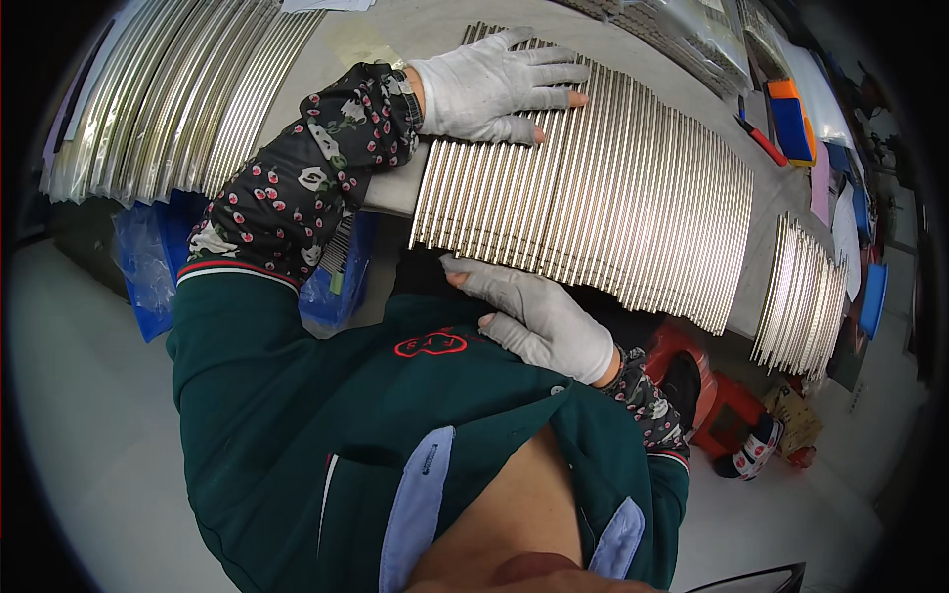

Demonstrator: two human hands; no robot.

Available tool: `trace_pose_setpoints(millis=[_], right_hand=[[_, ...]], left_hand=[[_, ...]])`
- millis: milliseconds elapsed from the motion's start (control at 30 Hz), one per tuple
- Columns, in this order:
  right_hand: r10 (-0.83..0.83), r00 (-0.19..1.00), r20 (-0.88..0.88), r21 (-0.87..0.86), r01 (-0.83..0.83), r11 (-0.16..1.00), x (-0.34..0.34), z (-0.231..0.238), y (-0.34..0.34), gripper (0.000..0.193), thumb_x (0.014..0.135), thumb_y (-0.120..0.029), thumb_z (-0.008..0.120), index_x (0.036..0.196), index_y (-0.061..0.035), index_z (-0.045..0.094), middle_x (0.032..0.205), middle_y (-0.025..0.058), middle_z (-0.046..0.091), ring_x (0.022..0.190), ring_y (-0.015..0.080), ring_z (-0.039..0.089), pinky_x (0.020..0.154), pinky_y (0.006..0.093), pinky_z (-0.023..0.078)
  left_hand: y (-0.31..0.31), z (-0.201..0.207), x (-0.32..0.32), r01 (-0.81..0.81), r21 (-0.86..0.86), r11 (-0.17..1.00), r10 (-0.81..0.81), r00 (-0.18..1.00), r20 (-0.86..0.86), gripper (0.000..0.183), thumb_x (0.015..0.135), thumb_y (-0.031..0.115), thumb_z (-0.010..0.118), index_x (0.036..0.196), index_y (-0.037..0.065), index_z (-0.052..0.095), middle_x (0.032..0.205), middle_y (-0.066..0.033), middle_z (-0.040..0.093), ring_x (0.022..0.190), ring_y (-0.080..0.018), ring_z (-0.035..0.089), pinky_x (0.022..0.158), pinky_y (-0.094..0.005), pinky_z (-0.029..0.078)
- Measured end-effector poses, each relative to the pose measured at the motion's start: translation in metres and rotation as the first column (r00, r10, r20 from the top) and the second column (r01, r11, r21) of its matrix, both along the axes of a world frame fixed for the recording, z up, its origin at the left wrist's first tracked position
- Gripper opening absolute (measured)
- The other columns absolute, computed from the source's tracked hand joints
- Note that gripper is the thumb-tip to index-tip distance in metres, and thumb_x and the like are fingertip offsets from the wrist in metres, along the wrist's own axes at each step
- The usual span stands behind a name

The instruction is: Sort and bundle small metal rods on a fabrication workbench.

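A wide row of thin silvery metal rods [633, 188] lies side by side on the table in front of me, their near ends reaching past its edge. My left hand [494, 87], in a white glove with bare fingertips at some fingers, rests flat across the far left part of the row, fingers spread. Below the near ends, close to my body, is my right hand [544, 321], gloved the same way. Its fingers are stretched out to the left beneath the rod ends, and the thumb stands apart. Whether those fingers touch the rods cannot be made out.
More rods, partly in clear plastic, form a bundle [178, 99] at the far left. A smaller rod bundle [803, 296] lies at the right. Beyond the row are a red-handled tool [763, 140] and an orange-and-blue object [791, 124]. Red containers [727, 415] stand below, right.
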State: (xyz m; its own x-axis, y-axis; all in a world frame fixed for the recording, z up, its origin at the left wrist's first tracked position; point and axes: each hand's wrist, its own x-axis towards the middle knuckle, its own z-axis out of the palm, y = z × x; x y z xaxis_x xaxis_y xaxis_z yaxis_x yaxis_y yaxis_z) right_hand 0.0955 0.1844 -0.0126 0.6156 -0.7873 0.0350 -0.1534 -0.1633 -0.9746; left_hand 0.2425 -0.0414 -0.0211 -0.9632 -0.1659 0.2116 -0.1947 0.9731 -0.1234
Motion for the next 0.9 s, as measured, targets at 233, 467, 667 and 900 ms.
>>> trace_pose_setpoints(millis=[233, 467, 667, 900], right_hand=[[-0.028, 0.998, 0.056, 0.042, 0.025, 0.999, -0.056, 0.060, -0.001, 0.036, 0.088, -0.008, 0.061, 0.120, 0.0067, 0.058, 0.123, 0.0217, 0.061, 0.113, 0.0325, 0.061, 0.096, 0.0351, 0.048], [-0.669, 0.670, -0.320, -0.352, 0.572, 0.741, -0.187, 0.114, -0.047, 0.036, 0.091, -0.010, 0.058, 0.124, 0.0026, 0.058, 0.120, 0.0138, 0.065, 0.106, 0.0162, 0.061, 0.092, 0.0287, 0.047], [-0.908, 0.283, -0.309, -0.581, 0.700, 0.416, -0.308, 0.092, -0.139, 0.043, 0.086, -0.023, 0.061, 0.124, -0.0027, 0.060, 0.117, 0.0196, 0.064, 0.106, 0.0330, 0.064, 0.091, 0.0373, 0.050], [-0.882, -0.027, -0.470, -0.788, 0.464, 0.405, -0.334, 0.090, -0.264, 0.048, 0.082, -0.019, 0.052, 0.128, -0.0070, 0.054, 0.125, 0.0195, 0.060, 0.113, 0.0377, 0.058, 0.096, 0.0438, 0.046]], left_hand=[[-0.002, 0.022, -0.019, 0.018, 0.140, 0.990, -0.023, 0.999, 0.029, 0.071, 0.091, 0.060, 0.040, 0.142, 0.010, 0.041, 0.150, -0.0159, 0.034, 0.140, -0.0349, 0.030, 0.114, -0.0544, 0.022], [0.005, 0.053, -0.038, 0.009, 0.198, 0.980, -0.033, 0.992, 0.119, 0.071, 0.089, 0.052, 0.046, 0.144, 0.008, 0.036, 0.151, -0.0207, 0.030, 0.140, -0.0392, 0.029, 0.114, -0.0584, 0.018], [0.000, 0.071, -0.054, 0.010, 0.213, 0.977, -0.029, 0.996, 0.086, 0.070, 0.088, 0.054, 0.045, 0.140, 0.007, 0.040, 0.149, -0.0216, 0.032, 0.140, -0.0397, 0.028, 0.114, -0.0591, 0.014], [-0.017, 0.076, -0.061, -0.005, 0.222, 0.975, -0.018, 0.995, 0.098, 0.069, 0.080, 0.048, 0.060, 0.135, 0.008, 0.046, 0.149, -0.0161, 0.035, 0.139, -0.0340, 0.030, 0.114, -0.0574, 0.018]])
